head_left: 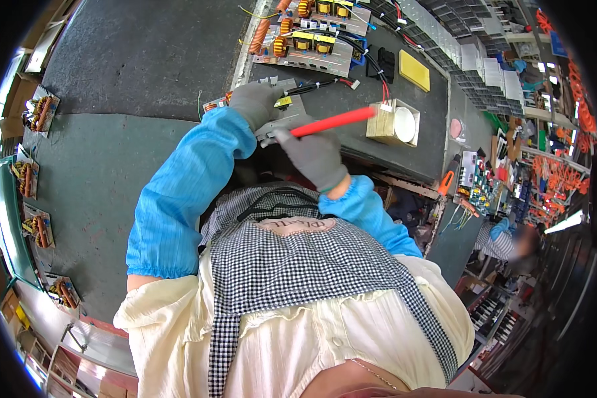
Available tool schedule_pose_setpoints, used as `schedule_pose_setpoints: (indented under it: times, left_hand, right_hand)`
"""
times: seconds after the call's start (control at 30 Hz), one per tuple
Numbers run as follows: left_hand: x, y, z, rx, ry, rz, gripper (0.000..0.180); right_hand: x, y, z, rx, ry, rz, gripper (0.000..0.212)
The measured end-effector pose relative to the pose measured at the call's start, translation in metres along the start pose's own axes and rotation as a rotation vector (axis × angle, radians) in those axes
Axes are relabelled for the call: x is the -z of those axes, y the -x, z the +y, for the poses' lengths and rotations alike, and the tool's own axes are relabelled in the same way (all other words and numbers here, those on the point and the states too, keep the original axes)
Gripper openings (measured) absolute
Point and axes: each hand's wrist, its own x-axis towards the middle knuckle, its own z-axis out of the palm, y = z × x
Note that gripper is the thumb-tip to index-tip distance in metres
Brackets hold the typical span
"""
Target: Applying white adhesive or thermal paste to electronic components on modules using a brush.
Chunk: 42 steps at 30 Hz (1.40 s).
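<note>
My left hand (253,104), in a grey glove, is closed on a circuit board (286,109) at the near edge of the dark bench. The board carries a yellow part, an orange coil and black leads with a white plug; my glove hides much of it. My right hand (317,161), also gloved, is closed around a tool with a long red handle (335,122). A grey metal end of the tool lies by the board's near edge, below my left hand. Its exact kind I cannot make out.
Two populated boards (305,56) with copper coils and yellow transformers lie at the back. A box with a white round piece (395,123) stands right, near a yellow pad (414,70). Several boards (40,114) line the left edge. Another person (507,239) sits far right.
</note>
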Motion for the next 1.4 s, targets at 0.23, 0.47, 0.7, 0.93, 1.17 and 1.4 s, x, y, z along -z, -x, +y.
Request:
schedule_pose_setpoints:
  times: [0.23,0.47,0.7,0.93,1.17,1.4]
  left_hand:
    - [-0.028,0.020,0.010,0.096,0.026,0.277,0.050]
    - [-0.027,0.016,0.006,0.049,0.035,0.265,0.044]
    - [0.000,0.017,0.013,0.039,-0.017,0.101,0.043]
    - [-0.011,0.017,0.010,0.040,-0.010,0.162,0.043]
    - [-0.012,0.014,0.016,0.123,-0.013,0.128,0.046]
    - [-0.015,0.015,0.021,0.164,-0.028,0.130,0.047]
  right_hand:
    - [0.087,-0.017,0.005,-0.530,-0.347,0.155,0.017]
    - [0.066,-0.054,0.032,-0.120,-0.369,0.151,0.018]
    - [0.053,-0.088,0.062,0.055,-0.314,-0.070,0.019]
    - [0.020,-0.116,0.083,0.191,-0.145,-0.405,0.017]
    - [0.009,-0.127,0.086,0.381,0.002,-0.328,0.018]
    - [0.032,-0.128,0.055,0.305,-0.172,-0.351,0.016]
